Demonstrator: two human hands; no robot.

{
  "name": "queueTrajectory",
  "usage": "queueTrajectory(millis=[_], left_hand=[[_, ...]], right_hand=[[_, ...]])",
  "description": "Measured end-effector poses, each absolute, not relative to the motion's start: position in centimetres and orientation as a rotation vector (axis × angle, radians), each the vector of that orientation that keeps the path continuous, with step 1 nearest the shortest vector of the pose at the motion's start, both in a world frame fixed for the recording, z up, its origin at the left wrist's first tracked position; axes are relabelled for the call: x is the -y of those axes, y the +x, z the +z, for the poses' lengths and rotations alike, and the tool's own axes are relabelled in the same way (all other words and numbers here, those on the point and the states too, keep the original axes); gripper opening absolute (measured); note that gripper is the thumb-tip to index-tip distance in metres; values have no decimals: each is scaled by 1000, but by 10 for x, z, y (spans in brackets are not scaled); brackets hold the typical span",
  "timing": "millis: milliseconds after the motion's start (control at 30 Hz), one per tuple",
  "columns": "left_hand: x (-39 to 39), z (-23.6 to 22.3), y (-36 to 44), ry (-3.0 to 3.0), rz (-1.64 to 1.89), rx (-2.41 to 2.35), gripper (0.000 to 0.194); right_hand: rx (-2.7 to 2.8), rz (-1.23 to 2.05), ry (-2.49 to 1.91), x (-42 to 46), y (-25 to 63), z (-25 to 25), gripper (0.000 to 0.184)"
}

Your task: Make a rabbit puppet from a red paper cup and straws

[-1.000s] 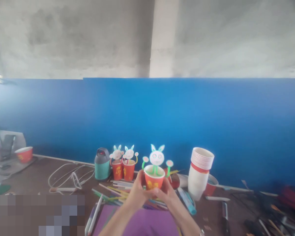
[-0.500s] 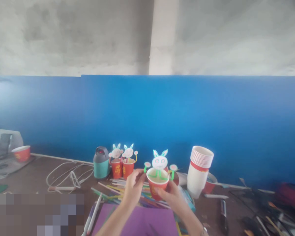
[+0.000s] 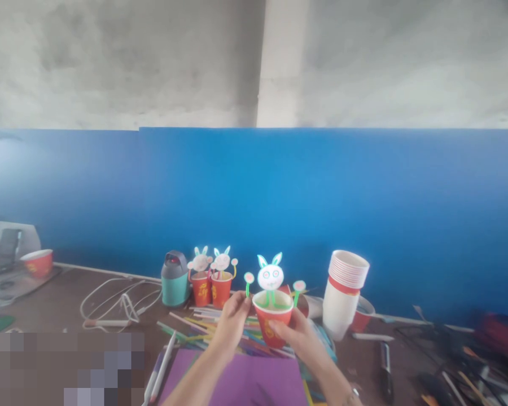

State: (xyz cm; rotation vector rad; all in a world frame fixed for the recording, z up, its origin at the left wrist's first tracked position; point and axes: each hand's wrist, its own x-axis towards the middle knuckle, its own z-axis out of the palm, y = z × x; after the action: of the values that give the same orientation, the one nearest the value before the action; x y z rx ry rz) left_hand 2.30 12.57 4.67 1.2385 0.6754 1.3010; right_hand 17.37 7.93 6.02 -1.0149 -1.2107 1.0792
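A red paper cup (image 3: 273,330) with a white rim is upright in front of me, my right hand (image 3: 298,332) wrapped round its right side, thumb across the front. Rising from the cup is a paper rabbit head (image 3: 270,277) with blue-edged ears, on green stems. A round paper paw on a green arm stands at each side: the left paw (image 3: 249,278) and the right paw (image 3: 299,286). My left hand (image 3: 232,318) is closed, thumb and finger pinched at the foot of the left green arm, beside the rim.
Two similar rabbit cups (image 3: 211,288) stand behind, beside a teal-grey container (image 3: 175,280). Colourful thin sticks (image 3: 198,327) lie around purple paper (image 3: 237,378). At right are stacked white cups (image 3: 344,293) and pens; a white cable (image 3: 105,299) loops at left. A blue partition (image 3: 254,186) rises behind.
The rabbit head and the left paw have shifted slightly left, and the paw's green stem shows longer above my left fingers. The cup stays nearly in place in my right hand.
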Motion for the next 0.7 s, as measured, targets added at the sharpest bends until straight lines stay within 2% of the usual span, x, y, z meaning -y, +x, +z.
queueTrajectory(millis=[233, 367, 700], left_hand=[[-128, 45, 22, 1504, 1361, -785, 27], [-131, 41, 24, 1388, 1401, -808, 25], [-144, 30, 27, 932, 1389, -780, 34]], right_hand=[[1192, 1000, -1194, -78, 173, 61, 34], [1209, 1009, -1196, -81, 171, 57, 30], [1157, 1120, -1167, -101, 172, 40, 49]])
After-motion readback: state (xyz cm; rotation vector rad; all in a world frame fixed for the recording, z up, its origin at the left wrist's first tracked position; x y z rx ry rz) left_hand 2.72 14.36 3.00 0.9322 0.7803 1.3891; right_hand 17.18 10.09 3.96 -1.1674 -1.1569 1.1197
